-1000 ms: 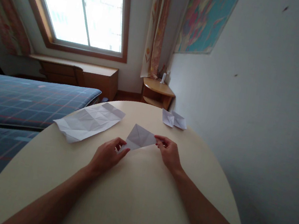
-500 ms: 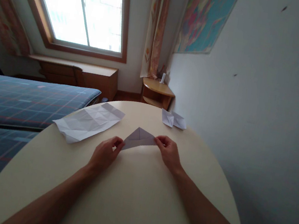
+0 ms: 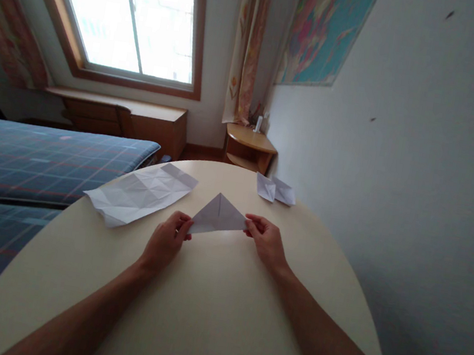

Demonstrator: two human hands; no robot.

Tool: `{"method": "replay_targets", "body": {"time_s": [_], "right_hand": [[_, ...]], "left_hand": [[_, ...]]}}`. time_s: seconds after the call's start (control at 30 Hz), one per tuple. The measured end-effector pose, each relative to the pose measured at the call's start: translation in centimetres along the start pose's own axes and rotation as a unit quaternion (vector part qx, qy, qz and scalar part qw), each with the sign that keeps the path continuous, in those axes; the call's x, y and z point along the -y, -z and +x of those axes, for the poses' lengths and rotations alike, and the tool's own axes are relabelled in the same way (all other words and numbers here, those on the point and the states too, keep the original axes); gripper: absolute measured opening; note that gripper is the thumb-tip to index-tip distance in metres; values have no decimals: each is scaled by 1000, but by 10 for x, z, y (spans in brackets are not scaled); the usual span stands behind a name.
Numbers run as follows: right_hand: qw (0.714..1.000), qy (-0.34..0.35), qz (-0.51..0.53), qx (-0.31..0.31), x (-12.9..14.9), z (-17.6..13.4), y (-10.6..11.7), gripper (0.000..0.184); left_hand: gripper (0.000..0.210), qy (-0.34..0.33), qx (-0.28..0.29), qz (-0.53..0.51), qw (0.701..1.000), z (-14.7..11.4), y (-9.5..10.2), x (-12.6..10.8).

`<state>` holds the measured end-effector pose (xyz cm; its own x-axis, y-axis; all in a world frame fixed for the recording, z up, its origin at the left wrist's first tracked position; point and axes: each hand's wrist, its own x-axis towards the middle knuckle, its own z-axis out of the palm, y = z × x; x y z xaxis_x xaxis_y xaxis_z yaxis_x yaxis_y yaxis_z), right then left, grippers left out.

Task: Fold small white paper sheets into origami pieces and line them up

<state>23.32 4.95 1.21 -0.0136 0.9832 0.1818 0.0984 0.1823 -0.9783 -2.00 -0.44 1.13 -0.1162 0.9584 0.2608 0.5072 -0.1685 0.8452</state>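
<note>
Between my hands is a folded sheet of white paper, triangular, with its peak pointing away from me and a crease running down from the peak. My left hand pinches its left corner between thumb and fingers. At the right corner, my right hand grips the paper the same way. Beyond my left hand lies a creased, unfolded white sheet. Past my right hand, a folded paper boat-like shape sits against a second folded piece.
Everything is on a round cream table. A bed with a blue plaid cover adjoins its left side, and a white wall runs along the right. A small corner shelf stands behind, below a curtain.
The folded paper now shows a smooth, taller triangular face instead of the lower side with folded flaps. My left hand has shifted slightly; both hands keep their hold.
</note>
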Motion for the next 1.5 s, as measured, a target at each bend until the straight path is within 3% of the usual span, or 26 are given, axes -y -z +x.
{"method": "replay_targets", "body": {"time_s": [0.13,0.3,0.47,0.83,1.03,1.3,1.5], "right_hand": [[1000,-18,-4,3,2,0,1,39],[1000,8,4,-1,2,-2,-3,34],[999,37,-14,-10,-2,-2,-1,29],[996,44,-70,-22,1,-2,1,32],[996,43,-81,-21,3,-3,1,35],[997,31,-74,-14,4,-5,1,45],[996,42,-78,-25,5,-5,1,43]], "left_hand": [[26,-10,-19,-2,1000,0,1,-3],[29,-12,-43,-4,999,0,1,-2],[38,-40,-64,85,994,0,2,4],[45,-110,27,328,938,-8,-2,-6],[46,-128,59,341,929,-9,-3,-5],[42,-112,23,308,945,-9,-1,-8],[42,-96,10,295,951,-10,0,-10]]}}
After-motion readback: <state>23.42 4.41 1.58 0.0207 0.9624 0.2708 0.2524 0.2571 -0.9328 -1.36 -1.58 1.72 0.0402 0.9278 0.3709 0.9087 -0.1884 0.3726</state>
